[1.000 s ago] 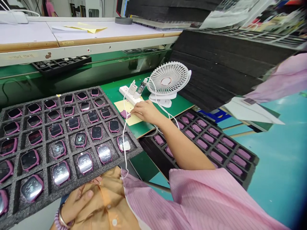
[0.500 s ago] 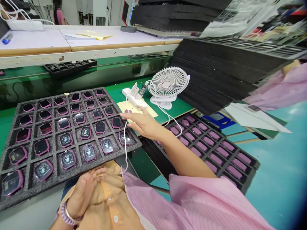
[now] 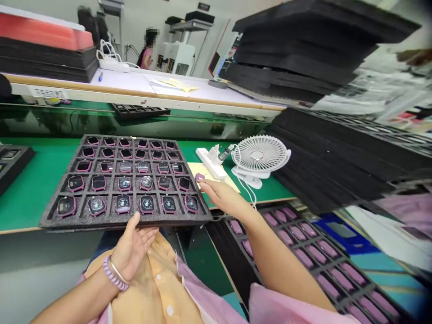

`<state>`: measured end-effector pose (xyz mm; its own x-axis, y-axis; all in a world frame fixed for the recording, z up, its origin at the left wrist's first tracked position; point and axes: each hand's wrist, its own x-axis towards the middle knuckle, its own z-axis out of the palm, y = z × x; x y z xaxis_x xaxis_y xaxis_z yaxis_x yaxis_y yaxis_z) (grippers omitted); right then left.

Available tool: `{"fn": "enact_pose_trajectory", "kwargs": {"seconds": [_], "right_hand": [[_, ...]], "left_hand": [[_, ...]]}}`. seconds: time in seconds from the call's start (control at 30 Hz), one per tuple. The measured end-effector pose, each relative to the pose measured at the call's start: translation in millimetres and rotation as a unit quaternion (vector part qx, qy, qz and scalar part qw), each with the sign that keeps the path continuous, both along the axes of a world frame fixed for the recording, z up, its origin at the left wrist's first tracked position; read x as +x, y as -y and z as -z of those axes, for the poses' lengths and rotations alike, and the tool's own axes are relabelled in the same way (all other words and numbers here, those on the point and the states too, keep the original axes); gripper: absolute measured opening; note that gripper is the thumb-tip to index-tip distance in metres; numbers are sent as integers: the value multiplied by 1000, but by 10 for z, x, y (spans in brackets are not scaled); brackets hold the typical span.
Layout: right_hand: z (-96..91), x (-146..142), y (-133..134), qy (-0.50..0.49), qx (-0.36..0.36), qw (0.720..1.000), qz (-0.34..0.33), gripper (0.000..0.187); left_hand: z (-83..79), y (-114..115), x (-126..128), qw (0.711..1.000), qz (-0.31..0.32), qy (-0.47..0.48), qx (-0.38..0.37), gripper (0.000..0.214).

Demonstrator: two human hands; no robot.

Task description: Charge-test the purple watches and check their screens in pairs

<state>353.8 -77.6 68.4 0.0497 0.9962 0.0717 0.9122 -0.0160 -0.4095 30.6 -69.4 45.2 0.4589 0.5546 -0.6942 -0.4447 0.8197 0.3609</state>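
Observation:
A black foam tray (image 3: 60, 211) full of several purple smartwatches lies on the green bench before me. My left hand (image 3: 133, 245) is open, thumb touching the tray's near edge, fingers under it. My right hand (image 3: 221, 193) is stretched out flat and open beside the tray's right edge, holding nothing. Just beyond its fingertips a single purple watch (image 3: 200, 177) rests on a yellow sheet (image 3: 232, 184). A white power strip (image 3: 211, 163) with plugs lies behind it.
A small white fan (image 3: 259, 157) stands right of the strip. A second black tray (image 3: 232, 243) of purple watches sits lower right. Tall stacks of black foam trays (image 3: 330, 148) rise at right. Another tray corner (image 3: 13, 157) shows far left. A person stands far behind.
My view has tilted up and left. My right hand drew back from the watch on the yellow sheet toward the tray's right edge. My left hand rose from my lap to the tray's near edge.

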Motion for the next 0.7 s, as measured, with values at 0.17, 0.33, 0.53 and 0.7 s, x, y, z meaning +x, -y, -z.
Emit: {"fn": "enact_pose_trajectory", "kwargs": {"seconds": [0.17,0.33,0.53,0.7], "right_hand": [[75,31,-924,-70,95,993,17,60],[62,-198,-1950,-101,31,994,-26,55],[69,-583,-2358,-127,-114,982,-78,49],[41,-379,-1892,-135,-119,982,-49,52]], "left_hand": [[-5,-11,-391,994,-81,-64,42,45],[-121,174,-753,969,-184,-137,93,26],[-300,92,-1015,959,-108,-186,184,53],[-538,-610,-1208,926,-5,-265,269,57]]}}
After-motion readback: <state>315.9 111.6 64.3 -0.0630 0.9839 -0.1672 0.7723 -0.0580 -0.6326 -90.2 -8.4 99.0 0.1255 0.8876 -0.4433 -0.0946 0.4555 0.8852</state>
